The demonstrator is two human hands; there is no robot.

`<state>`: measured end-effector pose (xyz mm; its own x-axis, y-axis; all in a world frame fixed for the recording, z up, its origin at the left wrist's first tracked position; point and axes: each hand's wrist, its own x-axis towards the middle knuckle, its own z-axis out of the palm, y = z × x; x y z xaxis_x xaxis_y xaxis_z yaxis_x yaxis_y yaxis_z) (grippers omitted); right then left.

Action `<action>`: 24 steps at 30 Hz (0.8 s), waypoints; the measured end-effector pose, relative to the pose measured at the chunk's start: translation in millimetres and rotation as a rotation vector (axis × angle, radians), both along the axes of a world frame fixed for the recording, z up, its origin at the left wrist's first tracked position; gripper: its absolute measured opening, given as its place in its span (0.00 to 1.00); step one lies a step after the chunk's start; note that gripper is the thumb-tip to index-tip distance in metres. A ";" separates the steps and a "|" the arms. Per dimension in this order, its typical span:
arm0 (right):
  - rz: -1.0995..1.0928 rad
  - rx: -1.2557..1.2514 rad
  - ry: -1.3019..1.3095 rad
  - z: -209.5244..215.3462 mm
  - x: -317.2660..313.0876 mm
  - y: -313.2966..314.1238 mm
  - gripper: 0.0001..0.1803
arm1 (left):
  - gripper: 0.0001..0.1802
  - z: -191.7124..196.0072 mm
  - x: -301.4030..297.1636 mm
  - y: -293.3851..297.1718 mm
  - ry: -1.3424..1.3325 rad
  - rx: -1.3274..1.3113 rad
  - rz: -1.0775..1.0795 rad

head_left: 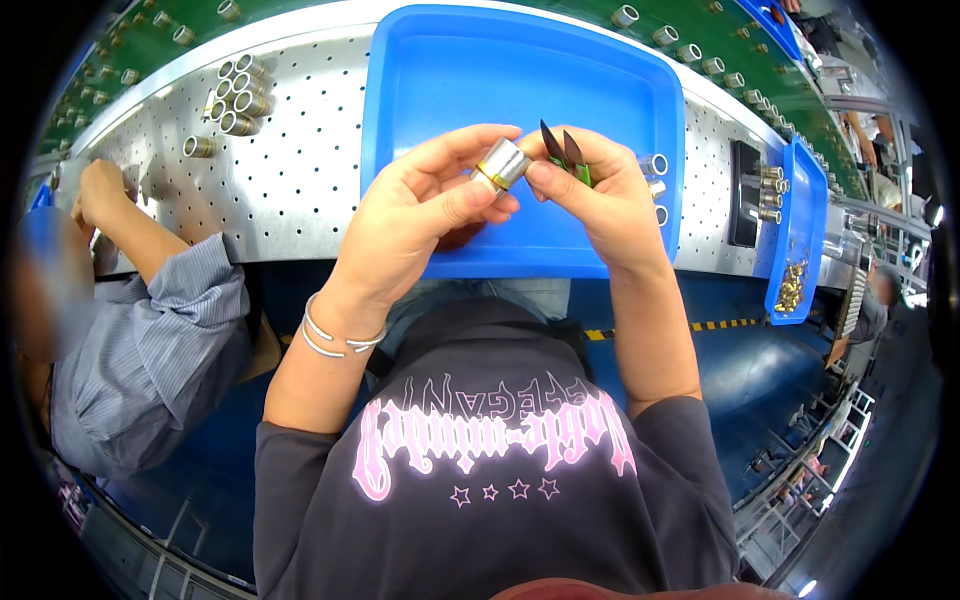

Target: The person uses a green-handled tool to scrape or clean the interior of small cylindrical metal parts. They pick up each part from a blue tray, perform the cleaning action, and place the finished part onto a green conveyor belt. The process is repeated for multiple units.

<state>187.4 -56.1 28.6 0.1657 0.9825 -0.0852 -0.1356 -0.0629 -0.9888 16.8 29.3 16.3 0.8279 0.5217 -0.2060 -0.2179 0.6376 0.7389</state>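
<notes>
Over the blue tray, my left hand grips a short silver metal cylinder with a yellow band round its lower end. The cylinder is tilted, held between thumb and fingers. My right hand is closed round small green-handled snips, whose two dark pointed blades stick up apart past the fingers. Thumb and forefinger of that same hand meet the cylinder's right end. The grip of the snips is mostly hidden in the palm.
Several similar cylinders cluster on the perforated metal table at left, others on the green conveyor behind. A black flat case and a smaller blue tray with brass-coloured pieces lie right. A co-worker's arm reaches in at left.
</notes>
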 end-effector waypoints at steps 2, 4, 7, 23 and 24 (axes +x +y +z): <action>-0.022 -0.002 0.014 1.4 -3.3 3.6 0.10 | 0.23 -1.4 2.3 -1.4 0.026 0.103 0.061; -0.037 -0.018 0.015 2.3 -3.6 6.4 0.10 | 0.23 -2.4 4.8 -2.8 0.072 0.240 0.133; -0.041 -0.064 0.009 4.1 -0.3 10.7 0.10 | 0.22 -3.4 11.3 0.3 0.093 0.480 0.222; -0.299 0.065 -0.641 4.5 91.2 53.0 0.09 | 0.29 -4.9 12.0 29.3 0.414 1.375 0.383; -0.341 0.029 -0.766 -4.1 111.2 62.6 0.11 | 0.25 -12.2 7.0 35.8 0.424 1.361 0.401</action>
<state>298.5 6.5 24.6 0.4560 0.8681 0.1961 0.5672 -0.1137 -0.8157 23.8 65.1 4.1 0.5895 0.6815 0.4338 0.1723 -0.6306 0.7567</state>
